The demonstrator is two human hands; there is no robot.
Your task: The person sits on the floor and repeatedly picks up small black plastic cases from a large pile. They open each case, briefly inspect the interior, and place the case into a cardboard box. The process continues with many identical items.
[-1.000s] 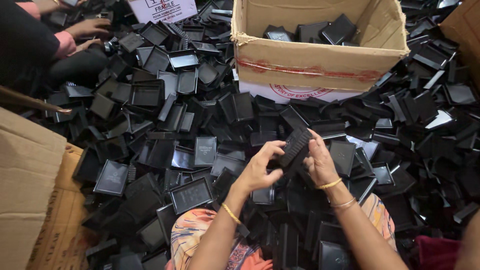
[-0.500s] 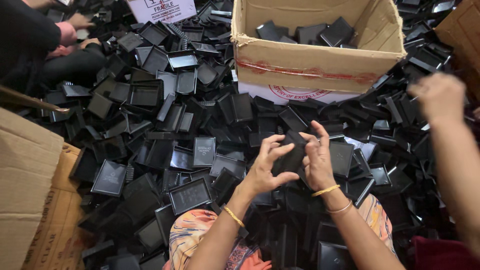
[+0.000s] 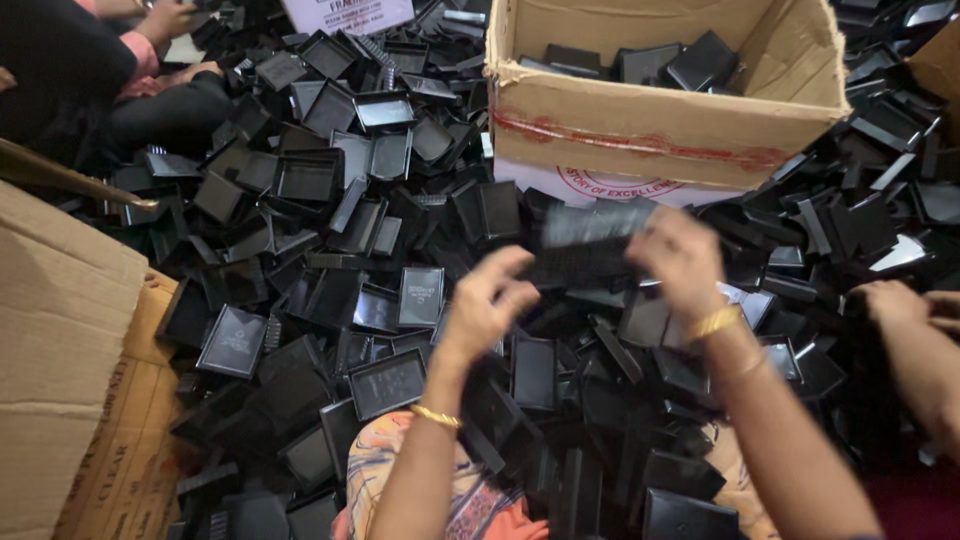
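Flattened cardboard (image 3: 60, 340) lies at far left, beside a heap of black plastic trays (image 3: 330, 230) covering the floor. My left hand (image 3: 490, 305) is raised over the heap, fingers (image 3: 510, 262) curled & pinching the left end of a blurred stack of black trays (image 3: 585, 245). My right hand (image 3: 685, 260) grips its right end; finger detail too blurred to tell. Behind it, an open cardboard box (image 3: 660, 125) w/ a few trays inside. Another person's hand (image 3: 900, 300) at far right.
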